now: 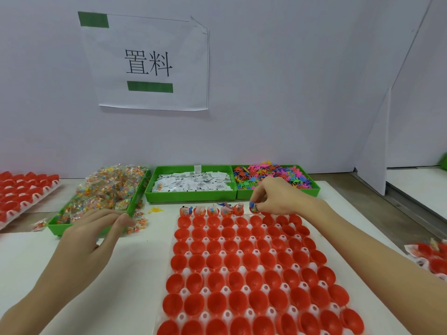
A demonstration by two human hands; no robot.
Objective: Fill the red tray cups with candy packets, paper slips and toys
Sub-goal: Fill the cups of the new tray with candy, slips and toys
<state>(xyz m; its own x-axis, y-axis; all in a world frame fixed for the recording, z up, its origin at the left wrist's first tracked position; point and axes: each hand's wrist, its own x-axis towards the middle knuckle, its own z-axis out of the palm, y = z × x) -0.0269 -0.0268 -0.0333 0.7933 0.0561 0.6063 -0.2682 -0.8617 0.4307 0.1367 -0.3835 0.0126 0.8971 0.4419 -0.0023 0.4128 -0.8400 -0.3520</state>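
Over the far row of the red tray (242, 269) on the counter (135, 274), the right hand (278, 197) pinches a toy (254, 207) into a cup; the left hand (96, 228), fingers straight, reaches a candy packet (139, 224).

Left of the red tray (242, 274) the tabletop (135, 267) lies bare; beyond its far edge three green bins (191, 195) form a barrier.

Right hand (278, 197) over red tray (242, 274)

Both forearms are showing bare to the frame's lower edge, no sleeves covering them; the left hand (96, 228) and right hand (278, 197) are wearing nothing.
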